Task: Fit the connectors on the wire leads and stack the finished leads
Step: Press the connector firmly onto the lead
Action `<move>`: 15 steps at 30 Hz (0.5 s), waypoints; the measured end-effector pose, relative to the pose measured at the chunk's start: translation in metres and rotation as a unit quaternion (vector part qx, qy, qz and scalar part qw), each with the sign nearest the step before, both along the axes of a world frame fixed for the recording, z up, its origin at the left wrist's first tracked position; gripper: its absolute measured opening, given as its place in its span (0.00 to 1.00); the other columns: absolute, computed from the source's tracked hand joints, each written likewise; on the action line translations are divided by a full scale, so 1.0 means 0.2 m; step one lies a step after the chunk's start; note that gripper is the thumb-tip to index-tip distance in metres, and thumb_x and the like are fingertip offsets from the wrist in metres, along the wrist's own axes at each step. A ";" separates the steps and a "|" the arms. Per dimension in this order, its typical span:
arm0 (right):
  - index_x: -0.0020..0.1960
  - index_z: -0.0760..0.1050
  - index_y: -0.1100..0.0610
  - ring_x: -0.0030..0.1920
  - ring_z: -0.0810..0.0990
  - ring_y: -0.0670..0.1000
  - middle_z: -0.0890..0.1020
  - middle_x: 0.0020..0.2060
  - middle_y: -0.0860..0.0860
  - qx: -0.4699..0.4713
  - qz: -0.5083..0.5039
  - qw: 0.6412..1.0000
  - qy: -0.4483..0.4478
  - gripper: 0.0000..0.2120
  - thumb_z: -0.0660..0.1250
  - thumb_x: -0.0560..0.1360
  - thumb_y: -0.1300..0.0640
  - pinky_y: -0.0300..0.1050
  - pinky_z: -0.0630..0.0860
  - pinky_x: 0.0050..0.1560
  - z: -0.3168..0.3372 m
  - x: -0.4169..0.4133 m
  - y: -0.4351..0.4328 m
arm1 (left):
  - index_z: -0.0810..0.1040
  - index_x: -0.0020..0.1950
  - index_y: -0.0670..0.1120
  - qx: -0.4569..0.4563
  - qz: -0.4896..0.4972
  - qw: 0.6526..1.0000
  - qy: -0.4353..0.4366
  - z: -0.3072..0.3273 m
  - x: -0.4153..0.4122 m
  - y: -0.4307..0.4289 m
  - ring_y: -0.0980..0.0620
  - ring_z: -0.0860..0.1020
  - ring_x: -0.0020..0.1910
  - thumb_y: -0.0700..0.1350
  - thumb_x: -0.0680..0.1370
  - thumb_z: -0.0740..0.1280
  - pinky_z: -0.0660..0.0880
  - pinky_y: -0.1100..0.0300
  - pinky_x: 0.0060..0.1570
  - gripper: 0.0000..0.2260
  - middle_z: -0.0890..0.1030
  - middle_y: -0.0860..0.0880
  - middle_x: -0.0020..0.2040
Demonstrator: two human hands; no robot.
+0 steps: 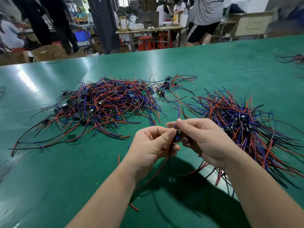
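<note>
We find the connector held above the green worktop, between both hands. The left hand has its fingers clamped on the connector. The right hand pinches a blue lead at the connector's top, thumb and forefinger closed together. A red lead hangs below the connector. A loose heap of leads lies beyond the connector to the left, and a denser stack lies just right of it.

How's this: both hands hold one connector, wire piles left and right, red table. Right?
No: the table is green, not red, per the head view. The left hand and right hand do hold one connector, between the left pile and right pile.
</note>
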State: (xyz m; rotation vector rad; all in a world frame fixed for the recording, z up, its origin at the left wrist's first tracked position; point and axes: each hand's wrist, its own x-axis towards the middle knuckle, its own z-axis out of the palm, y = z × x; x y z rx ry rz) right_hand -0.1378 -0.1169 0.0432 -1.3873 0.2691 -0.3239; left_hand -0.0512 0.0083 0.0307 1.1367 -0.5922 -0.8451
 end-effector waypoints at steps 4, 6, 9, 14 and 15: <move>0.40 0.85 0.60 0.31 0.66 0.47 0.78 0.31 0.53 -0.016 0.018 0.999 0.030 0.15 0.72 0.61 0.49 0.36 0.63 0.31 0.00 -0.02 -0.03 | 0.83 0.33 0.47 0.040 -0.021 0.998 -0.051 0.00 0.00 0.02 0.52 0.80 0.27 0.49 0.62 0.74 0.76 0.63 0.29 0.06 0.82 0.48 0.30; 0.37 0.83 0.61 0.26 0.67 0.46 0.75 0.26 0.51 -0.010 -0.020 0.999 0.034 0.11 0.72 0.62 0.53 0.35 0.64 0.29 0.00 -0.02 -0.04 | 0.82 0.32 0.47 0.079 -0.054 0.992 -0.077 0.00 0.01 0.03 0.52 0.80 0.26 0.48 0.63 0.75 0.74 0.65 0.27 0.06 0.81 0.48 0.30; 0.35 0.81 0.60 0.23 0.69 0.44 0.74 0.23 0.49 0.030 -0.113 0.993 0.026 0.07 0.71 0.62 0.56 0.32 0.67 0.25 0.01 -0.01 -0.07 | 0.80 0.34 0.48 0.136 -0.118 0.977 -0.111 0.00 0.00 0.05 0.54 0.79 0.26 0.47 0.65 0.76 0.69 0.67 0.26 0.06 0.81 0.49 0.29; 0.38 0.78 0.61 0.23 0.74 0.42 0.77 0.23 0.48 0.087 -0.223 0.971 -0.007 0.03 0.71 0.69 0.63 0.31 0.70 0.24 0.02 -0.01 -0.10 | 0.79 0.38 0.49 0.175 -0.205 0.957 -0.106 -0.01 -0.01 0.06 0.54 0.81 0.30 0.42 0.72 0.74 0.69 0.70 0.26 0.06 0.80 0.53 0.30; 0.38 0.78 0.61 0.23 0.75 0.43 0.77 0.22 0.48 0.099 -0.233 0.967 -0.013 0.03 0.71 0.69 0.64 0.31 0.70 0.24 0.02 -0.02 -0.10 | 0.78 0.40 0.48 0.176 -0.211 0.956 -0.099 -0.01 -0.01 0.06 0.54 0.81 0.30 0.41 0.73 0.73 0.70 0.70 0.26 0.06 0.80 0.52 0.30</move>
